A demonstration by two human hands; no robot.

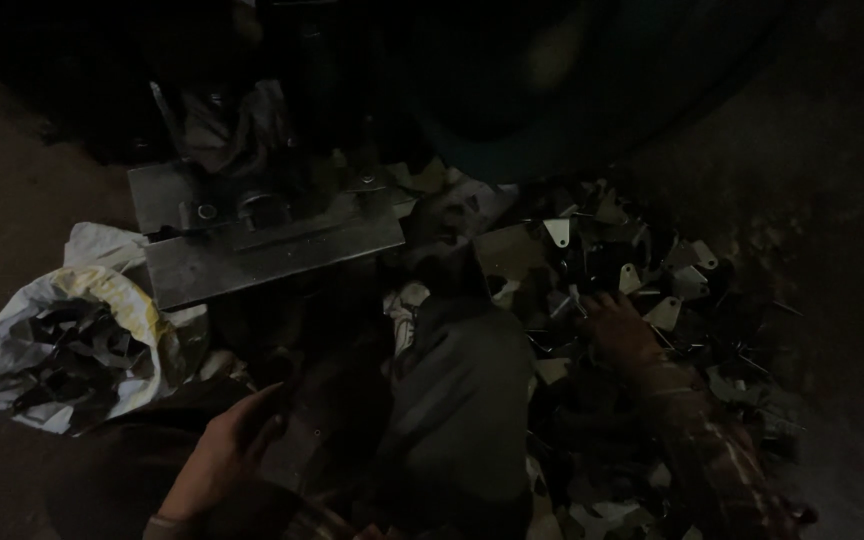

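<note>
The scene is very dark. My right hand [620, 325] reaches into a heap of small flat metal pieces [652, 270], its fingers resting on them; whether it grips one I cannot tell. My left hand [235, 440] is at the lower left, fingers loosely curled near a dark flat piece beside my knee [462, 390]; what it holds is hidden in shadow. A metal press tool on a steel plate [262, 255] stands just beyond my knee.
A white sack [12, 345] with its top rolled down, filled with dark metal scraps, sits at the left. A crumpled cloth [242, 125] lies on the machine behind the plate. Bare dark floor lies at far left and right.
</note>
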